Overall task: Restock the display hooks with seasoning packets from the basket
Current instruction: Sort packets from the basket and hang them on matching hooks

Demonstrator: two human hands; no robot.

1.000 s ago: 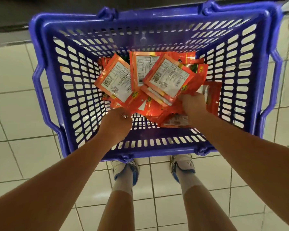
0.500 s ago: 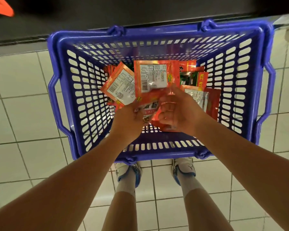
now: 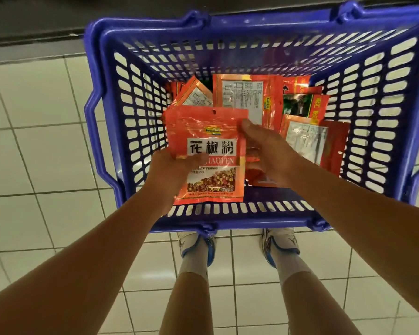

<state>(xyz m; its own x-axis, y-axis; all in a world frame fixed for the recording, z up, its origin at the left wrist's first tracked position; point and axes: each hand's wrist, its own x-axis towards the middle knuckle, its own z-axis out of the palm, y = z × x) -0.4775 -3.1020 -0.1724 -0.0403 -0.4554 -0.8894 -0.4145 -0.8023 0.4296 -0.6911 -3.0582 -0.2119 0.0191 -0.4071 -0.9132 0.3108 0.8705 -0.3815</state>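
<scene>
Left hand (image 3: 172,170) gripping a small stack of seasoning packets (image 3: 208,151) from its left edge, thumb laid across the printed face, other fingers hidden behind. Stack held face-up above the near half of the blue basket (image 3: 107,97), long axis running away from the body, hang hole (image 3: 213,112) at the far end. Right hand (image 3: 266,148) touching the stack's right edge, thumb tip near the upper right corner, fingers curled below; whether pinching that edge or a loose packet beneath, cannot tell. Remaining packets (image 3: 305,131) heaped loosely on the basket floor, mostly far and right of the hands, several back-side up. Display hooks not in view. Judged step: gathering and squaring a handful before hanging. Hole end already pointing away, so likely little turning needed. Open room straight upward; basket walls close on left and near sides. Basket standing on tiled floor (image 3: 34,153), just ahead of the shoes (image 3: 196,240).
</scene>
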